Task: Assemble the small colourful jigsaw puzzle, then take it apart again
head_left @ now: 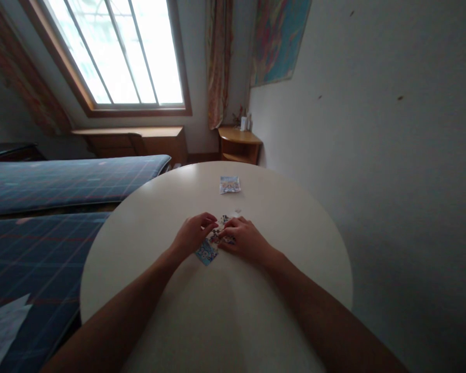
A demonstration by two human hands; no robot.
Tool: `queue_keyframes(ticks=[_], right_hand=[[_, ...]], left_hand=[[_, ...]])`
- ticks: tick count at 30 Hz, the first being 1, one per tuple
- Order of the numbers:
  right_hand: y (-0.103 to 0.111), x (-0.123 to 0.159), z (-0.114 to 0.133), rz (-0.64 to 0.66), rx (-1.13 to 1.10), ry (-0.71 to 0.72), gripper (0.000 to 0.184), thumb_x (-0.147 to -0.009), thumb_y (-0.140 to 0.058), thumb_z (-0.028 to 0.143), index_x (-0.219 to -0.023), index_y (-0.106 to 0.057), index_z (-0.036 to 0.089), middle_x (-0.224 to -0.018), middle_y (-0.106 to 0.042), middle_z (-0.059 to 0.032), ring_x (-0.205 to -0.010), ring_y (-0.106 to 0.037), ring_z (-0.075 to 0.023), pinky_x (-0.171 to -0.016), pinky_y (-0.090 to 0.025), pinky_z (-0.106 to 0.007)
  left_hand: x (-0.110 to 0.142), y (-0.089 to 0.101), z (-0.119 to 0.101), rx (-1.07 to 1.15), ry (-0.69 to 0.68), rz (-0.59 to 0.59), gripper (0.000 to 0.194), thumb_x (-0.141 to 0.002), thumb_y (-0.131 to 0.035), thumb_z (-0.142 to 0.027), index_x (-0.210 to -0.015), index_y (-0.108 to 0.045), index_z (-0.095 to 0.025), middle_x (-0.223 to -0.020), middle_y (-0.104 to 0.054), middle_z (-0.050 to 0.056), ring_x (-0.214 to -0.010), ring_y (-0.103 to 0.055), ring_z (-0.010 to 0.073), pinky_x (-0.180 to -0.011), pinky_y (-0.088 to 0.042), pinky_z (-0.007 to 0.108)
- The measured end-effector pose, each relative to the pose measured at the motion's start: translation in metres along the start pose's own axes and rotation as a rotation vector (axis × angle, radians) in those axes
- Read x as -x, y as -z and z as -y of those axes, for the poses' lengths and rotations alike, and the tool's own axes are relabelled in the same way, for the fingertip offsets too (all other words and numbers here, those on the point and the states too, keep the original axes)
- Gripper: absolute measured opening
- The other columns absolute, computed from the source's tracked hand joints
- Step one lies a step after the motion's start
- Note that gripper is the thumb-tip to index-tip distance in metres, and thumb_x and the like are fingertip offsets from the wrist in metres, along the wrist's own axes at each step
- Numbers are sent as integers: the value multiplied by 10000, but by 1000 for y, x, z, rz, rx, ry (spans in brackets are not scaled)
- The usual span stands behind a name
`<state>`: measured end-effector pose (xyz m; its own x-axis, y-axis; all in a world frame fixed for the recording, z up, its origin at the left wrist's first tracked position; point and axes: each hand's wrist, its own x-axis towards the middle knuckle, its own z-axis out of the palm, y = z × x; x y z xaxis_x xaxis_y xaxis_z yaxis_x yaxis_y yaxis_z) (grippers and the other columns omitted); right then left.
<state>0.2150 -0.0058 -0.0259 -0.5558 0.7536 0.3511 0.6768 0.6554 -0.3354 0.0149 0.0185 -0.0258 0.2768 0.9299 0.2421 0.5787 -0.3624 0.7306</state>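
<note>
Through my remote feed, the wall (392, 181) fills the space to the right of the bench (116, 248), which is round and pale. Left of the bench I see two blue plaid cushions (62, 178), and beyond it on the left a bright window (155, 52). A poster (279, 41) and a patterned curtain (219, 62) hang past the bench's far edge. On that side I also make out a wooden unit (159, 133) below the window and a corner stand (238, 135). Papers (8, 326) lie on the nearer cushion, left of the bench.

Both hands I watch are over the middle of the bench. The right hand (245, 239) is palm down, fingers curled over some pieces; the left hand (192, 234) has its thumb bent close to its fingertips. I cannot tell whether either pinches anything.

A packet (230, 185) lies toward the bench's far edge. Mid-bench, a blue card (206, 253) lies tilted just beside the left hand, and the small pieces (214, 237) are scattered between the hands. A pale scrap (238, 211) lies on the bench, just beyond the right hand.
</note>
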Motion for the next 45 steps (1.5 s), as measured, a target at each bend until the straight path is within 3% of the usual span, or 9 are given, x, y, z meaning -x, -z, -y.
queue_keyframes(ticks=[5, 13, 18, 23, 32, 39, 45], right_hand=[[1, -1, -3, -1, 54, 6, 142, -865, -670, 338, -940, -743, 241, -1030, -674, -56, -988, -559, -211, -896, -401, -355], [4, -6, -6, 5, 217, -86, 230, -974, -508, 303, -924, -693, 175, -947, -709, -85, -947, -603, -205, -842, -395, -322], [5, -8, -7, -24, 97, -176, 261, -997, -461, 291, -934, -684, 170, -842, -718, -77, -813, -645, -180, -776, -412, -291], [2, -7, -10, -114, -147, -156, 198, -982, -497, 282, -990, -663, 174, -908, -731, -66, -816, -665, -166, -741, -440, -260], [6, -5, -7, -196, -446, -123, 142, -919, -582, 271, -1011, -637, 179, -892, -725, -33, -805, -667, -139, -757, -483, -254], [13, -4, -15, -169, -143, -116, 153, -912, -614, 309, -927, -711, 191, -927, -733, -66, -887, -637, -187, -835, -434, -323], [11, -5, -9, -149, -139, -75, 163, -893, -646, 336, -902, -715, 189, -870, -741, -47, -833, -647, -177, -814, -426, -306]], left_hand=[[0, 1, 1, 51, 34, -3, 162, -860, -600, -348, -904, -672, -210, -805, -760, 21, -743, -722, 184, -653, -512, 250], [0, -1, 2, 104, 15, -5, 191, -899, -508, -292, -934, -670, -197, -857, -756, 27, -755, -731, 169, -658, -517, 236], [2, -2, -3, 12, -92, 21, 224, -919, -497, -297, -979, -695, -212, -922, -760, 31, -852, -715, 180, -782, -528, 274], [5, -4, -9, 3, -219, 70, 241, -900, -568, -318, -1102, -664, -230, -1021, -750, 31, -946, -695, 189, -894, -509, 307], [1, -3, -8, 188, -86, 55, 233, -844, -627, -385, -913, -693, -173, -884, -754, 53, -803, -703, 186, -767, -557, 296], [0, -2, -6, 157, -9, 0, 230, -814, -655, -392, -882, -727, -184, -838, -758, 38, -748, -695, 175, -723, -547, 274], [2, -7, -8, 286, 39, 76, 250, -793, -686, -405, -874, -714, -170, -798, -761, 51, -736, -706, 185, -654, -534, 251]])
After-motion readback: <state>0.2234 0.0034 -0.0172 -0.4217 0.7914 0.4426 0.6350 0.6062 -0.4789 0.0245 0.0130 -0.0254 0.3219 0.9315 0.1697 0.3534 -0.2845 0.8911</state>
